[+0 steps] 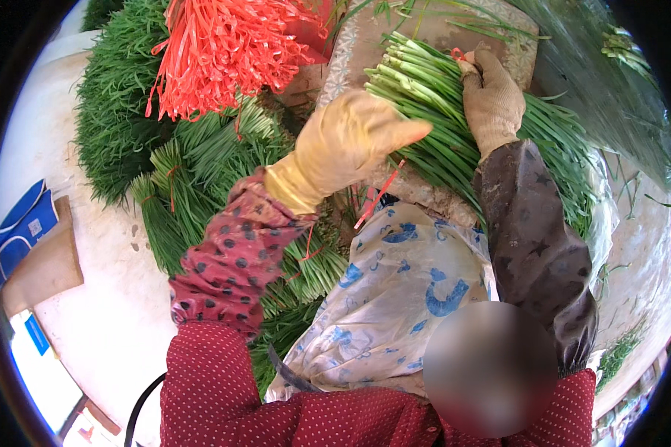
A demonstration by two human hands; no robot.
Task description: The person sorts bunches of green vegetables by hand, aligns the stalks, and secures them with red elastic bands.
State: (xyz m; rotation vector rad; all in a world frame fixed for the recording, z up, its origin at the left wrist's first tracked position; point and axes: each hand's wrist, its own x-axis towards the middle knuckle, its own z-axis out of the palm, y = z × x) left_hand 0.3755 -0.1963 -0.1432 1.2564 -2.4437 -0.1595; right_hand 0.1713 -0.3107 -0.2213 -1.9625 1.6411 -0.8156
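Note:
A thick bunch of garlic chives (425,97), pale stem ends toward the far left, lies slantwise on a patterned board (520,45). My right hand (492,97), in a brown knitted glove, is closed over the bunch; a bit of red tie strip (457,54) shows at its fingertips. To the left of the bunch is my left hand (350,141) in a yellow glove, slightly blurred, its fingers curled in and one orange-tinted digit pointing right. Whether it holds anything is hidden. Just below it, another red strip (380,195) hangs at the board's near edge.
A big tuft of red tie strips (231,56) stands at the far left. Tied chive bunches (173,179) and a dense green pile (119,112) lie on the left. Clear plastic sheeting (611,82) spreads at the far right. A patterned apron (395,290) covers my lap.

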